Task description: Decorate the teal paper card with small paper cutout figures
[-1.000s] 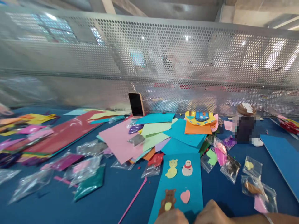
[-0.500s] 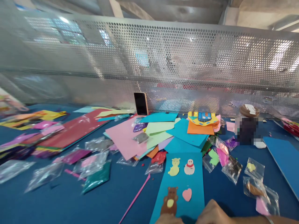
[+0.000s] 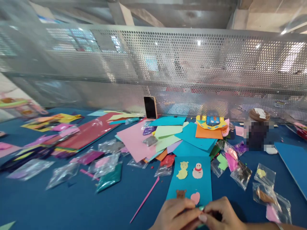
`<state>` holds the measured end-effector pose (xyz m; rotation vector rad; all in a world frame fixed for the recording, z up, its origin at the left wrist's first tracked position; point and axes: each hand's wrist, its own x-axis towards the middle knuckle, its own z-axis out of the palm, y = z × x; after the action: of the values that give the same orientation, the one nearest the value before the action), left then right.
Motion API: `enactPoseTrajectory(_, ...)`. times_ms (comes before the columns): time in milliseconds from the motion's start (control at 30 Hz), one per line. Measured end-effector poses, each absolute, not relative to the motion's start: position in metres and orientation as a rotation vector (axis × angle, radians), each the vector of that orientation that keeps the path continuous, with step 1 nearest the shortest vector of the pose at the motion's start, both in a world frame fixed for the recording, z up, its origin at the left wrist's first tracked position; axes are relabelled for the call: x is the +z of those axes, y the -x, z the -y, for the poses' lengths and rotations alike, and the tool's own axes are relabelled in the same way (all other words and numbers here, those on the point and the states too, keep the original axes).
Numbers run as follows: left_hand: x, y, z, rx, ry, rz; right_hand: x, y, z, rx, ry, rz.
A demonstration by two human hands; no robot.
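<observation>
My left hand and my right hand meet at the bottom centre, over the lower part of a blue sheet. Their fingers are pinched together around a small green piece, mostly hidden, whose kind I cannot make out. On the sheet are a yellow animal figure, a snowman with a red scarf, a pink heart and a brown bear. Behind my left fingers, most of the bear is covered.
A pink stick lies left of the sheet. Clear bags of coloured material flank it, including a teal packet. Behind are coloured papers, a phone propped upright and a perforated metal screen. A lidded jar stands right.
Both hands have come up further into view and now cover most of the bear. A small green piece shows between the fingertips. The whole view has shifted slightly.
</observation>
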<state>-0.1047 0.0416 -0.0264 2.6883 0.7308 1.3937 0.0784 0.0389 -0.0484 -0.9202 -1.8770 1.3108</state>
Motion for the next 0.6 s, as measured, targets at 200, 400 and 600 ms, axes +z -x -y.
enactPoseTrajectory(200, -0.023, 0.105, -0.049, 1.132, -2.55, -0.823, -0.039, -0.076, -0.038, 1.476, 1.043, 1.647)
enactPoseTrajectory(400, -0.018, 0.093, -0.05, 0.844, -2.432, -1.029, -0.034, -0.077, -0.04, 1.259, 1.015, 1.756)
enactPoseTrajectory(600, -0.005, 0.089, -0.056, 0.651, -2.229, -1.005, -0.03, -0.081, -0.048, 1.478, 0.999, 1.711)
